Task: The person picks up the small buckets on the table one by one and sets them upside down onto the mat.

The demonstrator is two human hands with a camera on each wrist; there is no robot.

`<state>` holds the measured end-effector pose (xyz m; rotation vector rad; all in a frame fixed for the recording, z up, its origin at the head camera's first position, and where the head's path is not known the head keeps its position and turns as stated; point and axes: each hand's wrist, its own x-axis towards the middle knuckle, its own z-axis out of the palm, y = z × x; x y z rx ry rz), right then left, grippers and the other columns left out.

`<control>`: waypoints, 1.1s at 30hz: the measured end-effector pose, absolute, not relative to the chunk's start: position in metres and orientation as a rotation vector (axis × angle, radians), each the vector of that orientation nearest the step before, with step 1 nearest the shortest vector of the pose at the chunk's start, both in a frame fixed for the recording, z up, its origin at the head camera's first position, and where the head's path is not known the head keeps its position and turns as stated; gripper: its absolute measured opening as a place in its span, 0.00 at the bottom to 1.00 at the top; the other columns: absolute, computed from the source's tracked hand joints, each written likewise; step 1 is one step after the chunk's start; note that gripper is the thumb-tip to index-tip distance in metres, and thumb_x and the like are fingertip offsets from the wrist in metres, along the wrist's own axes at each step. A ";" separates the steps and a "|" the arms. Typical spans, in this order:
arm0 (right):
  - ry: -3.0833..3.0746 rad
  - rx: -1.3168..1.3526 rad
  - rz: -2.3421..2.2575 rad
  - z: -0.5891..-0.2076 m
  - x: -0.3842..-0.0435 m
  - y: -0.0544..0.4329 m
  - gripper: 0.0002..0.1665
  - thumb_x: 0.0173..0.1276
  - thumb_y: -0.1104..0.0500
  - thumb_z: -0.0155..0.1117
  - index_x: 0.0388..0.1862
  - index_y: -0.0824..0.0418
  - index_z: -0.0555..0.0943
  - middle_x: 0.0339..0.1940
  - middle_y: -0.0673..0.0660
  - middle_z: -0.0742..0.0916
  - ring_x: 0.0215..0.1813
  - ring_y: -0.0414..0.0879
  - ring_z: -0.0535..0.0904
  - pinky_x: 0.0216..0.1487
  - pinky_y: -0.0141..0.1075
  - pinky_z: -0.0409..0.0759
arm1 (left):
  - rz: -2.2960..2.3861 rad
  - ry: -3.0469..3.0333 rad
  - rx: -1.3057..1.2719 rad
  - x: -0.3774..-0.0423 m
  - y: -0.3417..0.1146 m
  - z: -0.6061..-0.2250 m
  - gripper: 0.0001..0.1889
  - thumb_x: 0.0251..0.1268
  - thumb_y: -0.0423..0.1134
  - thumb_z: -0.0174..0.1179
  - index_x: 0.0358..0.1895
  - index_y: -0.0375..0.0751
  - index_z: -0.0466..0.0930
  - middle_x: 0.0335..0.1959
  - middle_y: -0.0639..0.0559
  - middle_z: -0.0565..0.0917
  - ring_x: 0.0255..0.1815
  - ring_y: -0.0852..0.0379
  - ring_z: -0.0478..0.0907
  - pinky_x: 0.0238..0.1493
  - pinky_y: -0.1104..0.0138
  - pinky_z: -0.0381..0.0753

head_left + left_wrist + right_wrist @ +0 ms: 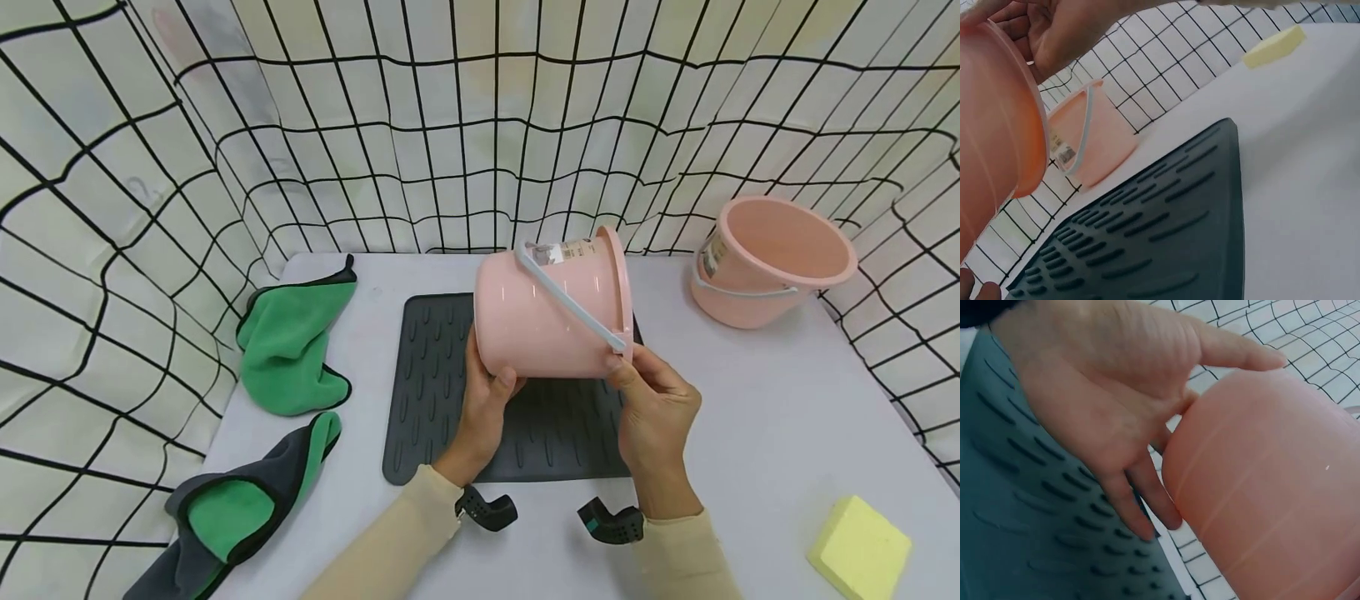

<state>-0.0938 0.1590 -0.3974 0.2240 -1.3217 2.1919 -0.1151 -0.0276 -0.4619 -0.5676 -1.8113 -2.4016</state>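
A glossy pink bucket [525, 325] is held on its side over a dark ribbed rubber mat [431, 392], its mouth facing right. My left hand [482, 412] holds it by the base end, with the thumb on the near side and the fingers spread below, as the right wrist view also shows. At the rim, my right hand [662, 408] pinches the edge close to where the pale blue handle [567, 304] joins. In the left wrist view, the bucket's rim [1029, 94] shows side-on. A printed label [561, 252] is on its upper side.
Another pink bucket [738, 304] stands upright at the back right. Two green and grey cloths lie along the left side, one farther back [288, 350] and one nearer [240, 508]. A yellow sponge block [858, 546] sits front right. Black wire mesh [495, 125] encloses the white table.
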 end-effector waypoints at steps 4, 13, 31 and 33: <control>-1.296 0.212 2.221 -0.401 -0.092 0.155 0.11 0.62 0.79 0.71 0.44 0.82 0.86 0.31 0.58 0.91 0.29 0.44 0.82 0.37 0.30 0.83 | -2.461 -1.717 -0.487 -0.116 -0.023 -0.463 0.52 0.69 0.74 0.55 0.85 0.60 0.36 0.75 0.46 0.63 0.71 0.46 0.68 0.69 0.53 0.76; -1.335 0.215 2.229 -0.407 -0.086 0.148 0.11 0.64 0.80 0.68 0.46 0.81 0.86 0.33 0.57 0.92 0.30 0.43 0.84 0.40 0.31 0.84 | -2.475 -1.538 -0.329 -0.119 -0.016 -0.463 0.48 0.67 0.69 0.63 0.80 0.48 0.53 0.64 0.49 0.73 0.60 0.53 0.77 0.60 0.64 0.82; -1.397 0.163 2.232 -0.412 -0.081 0.137 0.12 0.63 0.76 0.73 0.46 0.77 0.88 0.33 0.55 0.92 0.31 0.43 0.85 0.38 0.31 0.85 | -2.452 -1.416 -0.249 -0.120 -0.020 -0.468 0.42 0.68 0.64 0.67 0.76 0.45 0.63 0.58 0.48 0.77 0.53 0.55 0.79 0.56 0.65 0.83; -1.417 0.164 2.218 -0.412 -0.082 0.137 0.12 0.63 0.75 0.74 0.46 0.75 0.89 0.33 0.55 0.92 0.31 0.42 0.85 0.38 0.31 0.85 | -2.450 -1.406 -0.237 -0.121 -0.020 -0.467 0.42 0.67 0.64 0.67 0.75 0.44 0.65 0.57 0.48 0.77 0.53 0.55 0.79 0.56 0.66 0.83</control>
